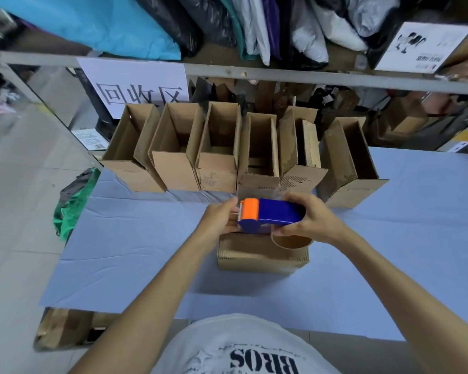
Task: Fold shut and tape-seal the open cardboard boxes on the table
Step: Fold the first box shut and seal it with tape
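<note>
A blue tape dispenser [276,213] with an orange head and a brown tape roll [291,242] hangs just above a closed cardboard box [254,256] in the middle of the table. My right hand [312,220] grips the dispenser's rear end by the roll. My left hand [222,217] holds its orange front end, fingers at the tape edge. Behind, several open cardboard boxes [218,149] stand in a row with their flaps up.
The table is covered with a pale blue sheet [135,252]. A metal shelf rail [281,74] runs above the box row, with a white paper sign [135,85] and plastic bags on top. Green cloth [70,209] lies off the table's left edge.
</note>
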Available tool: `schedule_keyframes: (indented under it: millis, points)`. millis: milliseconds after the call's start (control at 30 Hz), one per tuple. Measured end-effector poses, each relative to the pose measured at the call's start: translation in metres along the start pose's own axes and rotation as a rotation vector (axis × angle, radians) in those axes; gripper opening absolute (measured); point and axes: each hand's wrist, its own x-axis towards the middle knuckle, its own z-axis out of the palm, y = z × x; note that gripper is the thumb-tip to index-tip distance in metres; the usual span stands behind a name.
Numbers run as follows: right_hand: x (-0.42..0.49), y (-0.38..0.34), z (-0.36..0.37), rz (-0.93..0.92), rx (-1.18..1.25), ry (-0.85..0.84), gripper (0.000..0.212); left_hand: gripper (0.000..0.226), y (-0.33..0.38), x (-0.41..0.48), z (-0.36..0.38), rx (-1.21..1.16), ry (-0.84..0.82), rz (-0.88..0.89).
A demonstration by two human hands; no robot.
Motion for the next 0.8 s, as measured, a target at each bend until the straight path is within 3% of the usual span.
schedule_keyframes:
  millis: [100,267,433,600,800]
  points:
    - [0.000,0.002,-0.002,-0.011,0.025,-0.007,0.064,0.027,0.005,-0.004,-0.001,-0.160,-0.157,-0.131]
    - [0.002,0.004,-0.003,0.002,0.059,-0.023,0.064,0.029,0.004,-0.005,-0.007,-0.351,-0.199,-0.232]
    - [0.008,0.001,-0.010,0.069,0.112,-0.031,0.063,0.010,0.012,-0.008,-0.006,-0.561,-0.218,-0.277]
    - [0.011,-0.011,-0.016,0.127,0.277,0.007,0.040,0.009,0.022,-0.011,-0.003,-0.567,-0.198,-0.277]
    - [0.007,-0.018,-0.024,0.126,0.377,-0.015,0.040,0.010,0.037,-0.023,-0.004,-0.519,-0.218,-0.219]
